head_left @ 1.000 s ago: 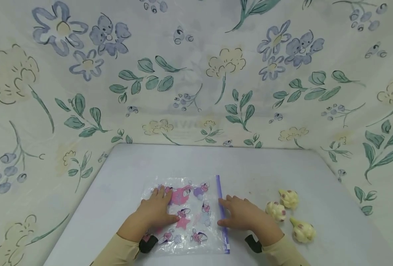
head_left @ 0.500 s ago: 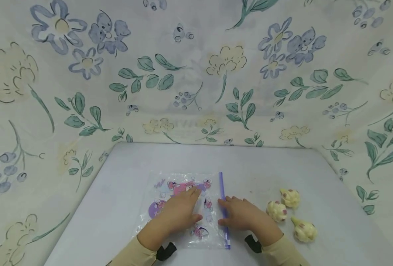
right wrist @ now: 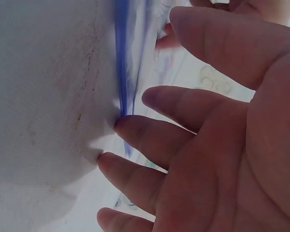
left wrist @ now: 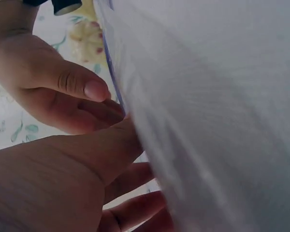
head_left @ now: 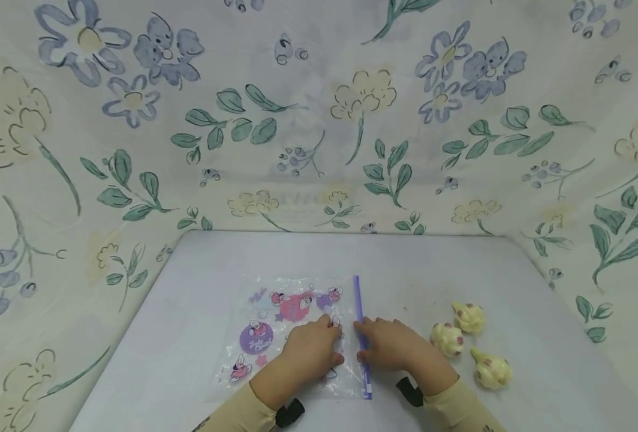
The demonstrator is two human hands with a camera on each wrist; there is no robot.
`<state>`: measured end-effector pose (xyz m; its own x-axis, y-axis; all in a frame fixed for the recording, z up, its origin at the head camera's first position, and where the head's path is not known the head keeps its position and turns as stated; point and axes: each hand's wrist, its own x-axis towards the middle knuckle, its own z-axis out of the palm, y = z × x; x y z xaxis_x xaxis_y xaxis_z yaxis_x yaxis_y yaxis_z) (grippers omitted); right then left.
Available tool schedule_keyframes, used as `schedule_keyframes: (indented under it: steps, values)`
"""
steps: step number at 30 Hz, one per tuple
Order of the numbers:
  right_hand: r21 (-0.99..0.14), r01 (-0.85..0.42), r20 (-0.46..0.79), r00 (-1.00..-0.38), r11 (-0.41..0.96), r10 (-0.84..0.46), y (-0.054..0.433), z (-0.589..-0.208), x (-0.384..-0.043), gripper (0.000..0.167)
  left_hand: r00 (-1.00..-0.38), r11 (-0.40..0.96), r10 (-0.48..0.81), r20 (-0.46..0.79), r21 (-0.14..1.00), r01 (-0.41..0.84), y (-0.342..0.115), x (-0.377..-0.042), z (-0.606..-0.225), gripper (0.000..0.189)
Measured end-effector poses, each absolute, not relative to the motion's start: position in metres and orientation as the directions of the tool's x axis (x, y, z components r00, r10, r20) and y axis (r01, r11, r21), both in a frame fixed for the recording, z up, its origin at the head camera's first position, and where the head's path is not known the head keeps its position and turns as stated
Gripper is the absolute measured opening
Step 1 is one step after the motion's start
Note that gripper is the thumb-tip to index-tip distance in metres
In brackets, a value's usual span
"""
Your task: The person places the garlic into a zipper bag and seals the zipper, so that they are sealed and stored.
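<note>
A clear zip bag (head_left: 295,307) printed with pink and purple cartoon figures lies flat on the white table (head_left: 416,264). Its purple zip strip (head_left: 358,300) runs along the right side. My left hand (head_left: 310,351) rests on the right part of the bag, fingers extended, hiding some of the print. In the left wrist view its thumb (left wrist: 118,145) lies against the plastic. My right hand (head_left: 391,345) is at the zip strip, and the right wrist view shows its fingers (right wrist: 152,137) spread and nearly straight, fingertips at the strip and the table.
To the right of my right hand sit three pale garlic bulbs, one at the back (head_left: 470,318), one nearest the hand (head_left: 447,340) and one in front (head_left: 491,371). A floral cloth (head_left: 319,120) hangs behind and beside the table.
My left hand has slid rightward across the bag, from its left part toward the zip strip, uncovering the purple print. The right hand has stayed at the strip.
</note>
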<state>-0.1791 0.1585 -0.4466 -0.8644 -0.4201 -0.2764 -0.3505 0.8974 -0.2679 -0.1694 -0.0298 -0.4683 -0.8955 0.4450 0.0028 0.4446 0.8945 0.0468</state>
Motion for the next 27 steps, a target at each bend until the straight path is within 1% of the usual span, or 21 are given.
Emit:
schedule_keyframes:
  steps: [5,6,9,11,13,14,16,19,21,24,27]
  values:
    - [-0.285,-0.364,-0.256,-0.863,0.887,-0.436,0.161,-0.443,-0.179,0.058,-0.864,0.865,0.496,0.084,0.043,0.5,-0.03,-0.172,-0.471,0.017]
    - [-0.297,-0.363,-0.252,-0.862,0.883,-0.44,0.161,-0.443,-0.179,0.057,-0.855,0.856,0.509,0.099,0.049,0.515,-0.03,-0.172,-0.471,0.013]
    - [-0.317,-0.371,-0.236,-0.861,0.873,-0.451,0.163,-0.442,-0.179,0.053,-0.839,0.839,0.529,0.124,0.072,0.54,-0.032,-0.172,-0.472,0.014]
    - [-0.317,-0.386,-0.22,-0.858,0.866,-0.463,0.164,-0.443,-0.179,0.05,-0.844,0.84,0.522,0.125,0.097,0.534,-0.033,-0.172,-0.471,0.014]
    - [-0.317,-0.407,-0.202,-0.853,0.856,-0.481,0.164,-0.444,-0.18,0.047,-0.859,0.848,0.5,0.114,0.137,0.512,-0.034,-0.172,-0.47,0.008]
    - [-0.318,-0.421,-0.192,-0.849,0.85,-0.493,0.164,-0.445,-0.181,0.046,-0.867,0.852,0.486,0.106,0.162,0.497,-0.034,-0.171,-0.47,0.012]
    - [-0.336,-0.445,-0.165,-0.84,0.83,-0.517,0.163,-0.447,-0.183,0.043,-0.879,0.856,0.465,0.103,0.202,0.476,-0.035,-0.172,-0.47,0.026]
    - [-0.4,-0.454,-0.133,-0.831,0.796,-0.54,0.162,-0.447,-0.186,0.041,-0.887,0.853,0.452,0.096,0.245,0.461,-0.036,-0.173,-0.47,0.047]
    - [-0.461,-0.447,-0.113,-0.828,0.767,-0.55,0.162,-0.447,-0.187,0.042,-0.884,0.847,0.457,0.098,0.256,0.466,-0.036,-0.174,-0.47,0.053]
    - [-0.52,-0.441,-0.089,-0.824,0.731,-0.56,0.163,-0.448,-0.189,0.044,-0.884,0.841,0.459,0.089,0.276,0.464,-0.035,-0.175,-0.47,0.057]
    - [-0.589,-0.429,-0.073,-0.816,0.685,-0.574,0.164,-0.45,-0.191,0.05,-0.89,0.842,0.445,0.096,0.293,0.453,-0.034,-0.176,-0.468,0.064]
